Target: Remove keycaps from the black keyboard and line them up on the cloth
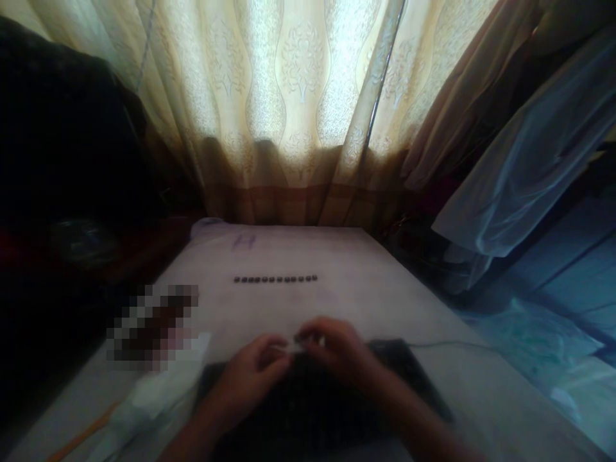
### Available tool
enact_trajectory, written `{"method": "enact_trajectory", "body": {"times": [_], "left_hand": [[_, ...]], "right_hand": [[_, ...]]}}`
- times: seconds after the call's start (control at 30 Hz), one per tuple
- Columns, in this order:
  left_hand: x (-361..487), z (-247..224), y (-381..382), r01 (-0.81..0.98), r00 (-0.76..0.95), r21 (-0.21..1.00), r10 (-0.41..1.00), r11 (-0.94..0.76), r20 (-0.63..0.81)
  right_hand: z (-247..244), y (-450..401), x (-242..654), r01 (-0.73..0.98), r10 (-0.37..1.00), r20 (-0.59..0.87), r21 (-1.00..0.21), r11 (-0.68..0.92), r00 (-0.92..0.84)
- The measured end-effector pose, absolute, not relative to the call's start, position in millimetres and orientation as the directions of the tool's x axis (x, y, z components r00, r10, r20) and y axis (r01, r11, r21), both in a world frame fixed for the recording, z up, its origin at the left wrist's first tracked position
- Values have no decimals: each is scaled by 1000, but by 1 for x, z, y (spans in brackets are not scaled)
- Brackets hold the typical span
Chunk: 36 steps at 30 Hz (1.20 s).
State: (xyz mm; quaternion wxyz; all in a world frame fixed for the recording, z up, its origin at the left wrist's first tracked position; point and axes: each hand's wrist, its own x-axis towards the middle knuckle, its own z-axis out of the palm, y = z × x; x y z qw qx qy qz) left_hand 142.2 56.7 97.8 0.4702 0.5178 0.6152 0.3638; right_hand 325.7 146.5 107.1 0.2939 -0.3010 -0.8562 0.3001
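A black keyboard (308, 404) lies on the table in front of me, with both my hands over its far edge. My left hand (257, 369) is curled, thumb and fingers close around a thin whitish piece (287, 348) too blurred to name. Just beside it, my right hand (332, 343) pinches a small dark piece (299, 337) that resembles a keycap. The two hands' fingertips nearly meet. Farther off, several small dark keycaps (272, 280) stand in a straight row on the table.
The table (289, 308) has a pale cover. At the left lie a pixelated item (158, 327), a whitish cloth or bag (158, 385) and an orange stick (84, 433). A cable (447, 344) runs right from the keyboard. A curtain (301, 109) hangs behind; clothes (529, 160) hang at right.
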Motion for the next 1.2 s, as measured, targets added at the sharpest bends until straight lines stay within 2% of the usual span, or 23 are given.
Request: {"method": "enact_trajectory", "body": {"times": [0.07, 0.13, 0.27, 0.57, 1.2], "left_hand": [[134, 98, 59, 433, -128, 880, 980, 196, -156], [122, 96, 62, 559, -216, 802, 971, 211, -105], [99, 87, 66, 663, -299, 701, 951, 263, -75], [80, 67, 70, 713, -312, 622, 941, 325, -134], [79, 63, 71, 713, -315, 611, 936, 344, -159]], "right_hand": [[106, 184, 331, 457, 761, 296, -655, 601, -577], [101, 226, 337, 654, 872, 229, -586, 478, -433], [79, 291, 341, 766, 927, 183, -523, 374, -328], [41, 336, 328, 826, 943, 114, -456, 330, -314], [33, 345, 325, 838, 924, 115, -392, 379, -364]]}}
